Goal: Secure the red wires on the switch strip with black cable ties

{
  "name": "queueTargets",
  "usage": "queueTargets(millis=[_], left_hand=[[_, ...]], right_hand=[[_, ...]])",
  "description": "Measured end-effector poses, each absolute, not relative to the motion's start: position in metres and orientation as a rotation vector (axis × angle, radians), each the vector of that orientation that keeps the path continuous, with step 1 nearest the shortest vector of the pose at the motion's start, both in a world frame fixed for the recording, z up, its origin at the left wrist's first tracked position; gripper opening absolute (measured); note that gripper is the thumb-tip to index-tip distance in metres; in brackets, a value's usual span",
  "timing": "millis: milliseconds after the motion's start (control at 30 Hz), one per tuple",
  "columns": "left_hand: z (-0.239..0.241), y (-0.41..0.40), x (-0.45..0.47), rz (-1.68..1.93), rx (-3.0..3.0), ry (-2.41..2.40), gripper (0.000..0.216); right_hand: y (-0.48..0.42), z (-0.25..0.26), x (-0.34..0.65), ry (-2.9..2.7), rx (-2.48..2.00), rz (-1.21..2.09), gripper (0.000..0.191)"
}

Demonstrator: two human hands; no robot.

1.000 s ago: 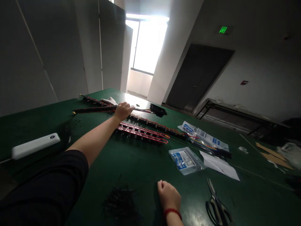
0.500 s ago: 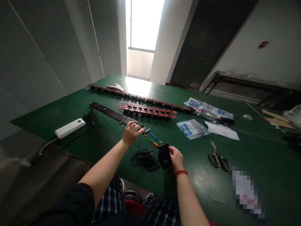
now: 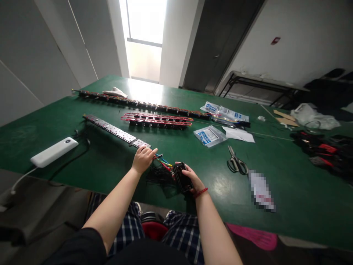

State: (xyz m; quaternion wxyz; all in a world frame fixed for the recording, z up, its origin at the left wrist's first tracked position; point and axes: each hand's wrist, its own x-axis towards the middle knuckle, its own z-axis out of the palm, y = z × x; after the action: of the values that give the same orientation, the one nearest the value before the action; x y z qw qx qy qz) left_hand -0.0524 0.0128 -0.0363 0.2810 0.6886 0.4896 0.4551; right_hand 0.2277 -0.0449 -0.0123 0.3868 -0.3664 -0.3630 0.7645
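My left hand [image 3: 142, 159] is closed around the near end of a long power strip [image 3: 114, 130], whose silver face with a row of sockets is turned up. From that end, coloured wires [image 3: 164, 162] in blue, green, yellow and red run to a small black box [image 3: 182, 178]. My right hand [image 3: 194, 177] grips this box, thumb on its upper side and fingers partly hidden behind it. Beneath the wires lies a pile of black cable ties [image 3: 160, 176], partly covered by my hand and the box.
Behind lie a socket row with looped red wires [image 3: 160, 121] and a longer wired strip [image 3: 149, 105]. Plastic bags [image 3: 209, 136], white paper [image 3: 239, 134] and scissors [image 3: 235, 162] are to the right. A white power bank-like device [image 3: 55, 151] with a cord sits left.
The power strip has rolled so its face looks bright silver instead of dark. The black box has tilted in my right hand, with the thumb now over it. The view has swung right.
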Motion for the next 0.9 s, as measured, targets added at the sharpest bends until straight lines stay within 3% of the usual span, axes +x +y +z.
queueTargets(millis=[333, 433, 533, 600, 700, 900], left_hand=[[-0.046, 0.008, -0.054, 1.277, 2.069, 1.476, 0.048], [-0.045, 0.013, -0.061, 1.516, 1.684, 1.533, 0.048], [-0.038, 0.025, -0.072, 1.753, 0.806, 1.498, 0.040], [-0.031, 0.030, -0.079, 1.706, 0.212, 1.284, 0.028], [-0.021, 0.029, -0.081, 1.485, 0.024, 1.128, 0.015], [-0.012, 0.025, -0.066, 1.407, -0.108, 0.980, 0.032]], right_hand=[[-0.043, -0.019, 0.228, -0.822, -0.975, 1.886, 0.042], [-0.042, -0.020, 0.229, -0.818, -0.971, 1.896, 0.040], [-0.041, -0.021, 0.229, -0.809, -0.959, 1.910, 0.039], [-0.041, -0.020, 0.229, -0.805, -0.958, 1.908, 0.039], [-0.042, -0.019, 0.229, -0.819, -0.956, 1.913, 0.045], [-0.046, -0.016, 0.232, -0.902, -0.935, 1.920, 0.060]])
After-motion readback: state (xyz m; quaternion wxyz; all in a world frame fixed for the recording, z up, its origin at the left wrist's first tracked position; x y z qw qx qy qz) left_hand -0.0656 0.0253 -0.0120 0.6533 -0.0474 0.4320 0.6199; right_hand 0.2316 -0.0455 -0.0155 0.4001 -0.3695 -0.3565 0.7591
